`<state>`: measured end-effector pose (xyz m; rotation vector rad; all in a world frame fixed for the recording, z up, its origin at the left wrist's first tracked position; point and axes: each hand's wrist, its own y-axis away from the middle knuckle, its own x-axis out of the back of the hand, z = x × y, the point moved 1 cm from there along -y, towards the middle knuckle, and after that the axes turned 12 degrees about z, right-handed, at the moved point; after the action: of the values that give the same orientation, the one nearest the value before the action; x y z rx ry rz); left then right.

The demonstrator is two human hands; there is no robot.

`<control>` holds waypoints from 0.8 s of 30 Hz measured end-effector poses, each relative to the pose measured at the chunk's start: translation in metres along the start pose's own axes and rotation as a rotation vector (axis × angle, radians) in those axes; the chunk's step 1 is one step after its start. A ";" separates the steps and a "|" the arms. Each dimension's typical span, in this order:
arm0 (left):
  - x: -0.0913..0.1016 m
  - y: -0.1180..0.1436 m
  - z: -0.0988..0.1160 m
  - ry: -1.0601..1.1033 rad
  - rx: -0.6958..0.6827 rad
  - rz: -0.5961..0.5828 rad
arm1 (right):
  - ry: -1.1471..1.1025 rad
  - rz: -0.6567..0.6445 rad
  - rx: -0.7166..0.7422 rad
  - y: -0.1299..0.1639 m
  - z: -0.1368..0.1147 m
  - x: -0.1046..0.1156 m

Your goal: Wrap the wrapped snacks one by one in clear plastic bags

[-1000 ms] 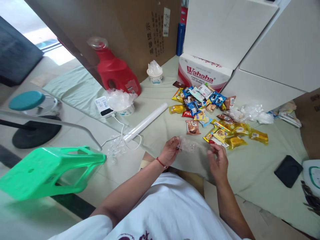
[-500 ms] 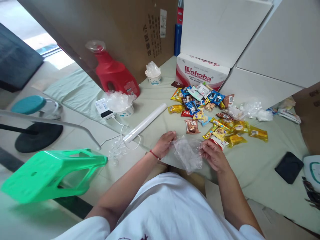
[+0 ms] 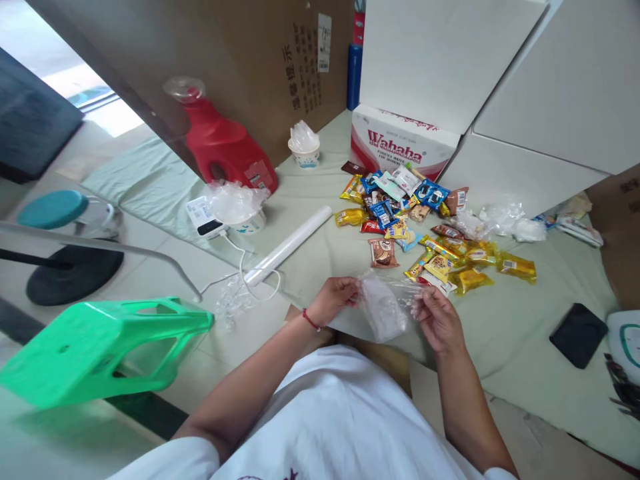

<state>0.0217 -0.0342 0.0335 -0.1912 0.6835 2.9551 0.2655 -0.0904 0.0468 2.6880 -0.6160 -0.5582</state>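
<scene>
- Pinching the left edge of a clear plastic bag, the left hand keeps a narrow grip on thin film; such film looks slippery, so I judge it could slide out if the pull grows.
- Hanging between the two grips, the bag sags over the green cloth on the floor; its mouth may stay stuck shut, since both layers cling together.
- Holding the right edge, the right hand also has a narrow grip closed on the film; a hard tug apart could tear the bag.
- Lying just beyond the grips, the snack packets form a loose pile; a sleeve or elbow swinging forward could scatter them.
- Resting well right of the grips, the black phone lies on the cloth and seems out of harm's way.
</scene>
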 end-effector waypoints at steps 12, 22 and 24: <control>0.080 -0.006 0.023 -0.164 0.042 -0.023 | 0.019 0.148 -0.015 -0.011 -0.015 0.057; 0.084 -0.019 0.019 -0.223 0.014 0.025 | 0.637 0.185 0.307 -0.039 -0.033 0.057; 0.078 -0.016 0.019 -0.225 -0.041 0.085 | 0.861 0.327 0.566 -0.037 -0.039 0.049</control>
<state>-0.0548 -0.0059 0.0325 0.1690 0.6155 3.0071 0.3364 -0.0734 0.0515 2.8146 -0.9947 0.9460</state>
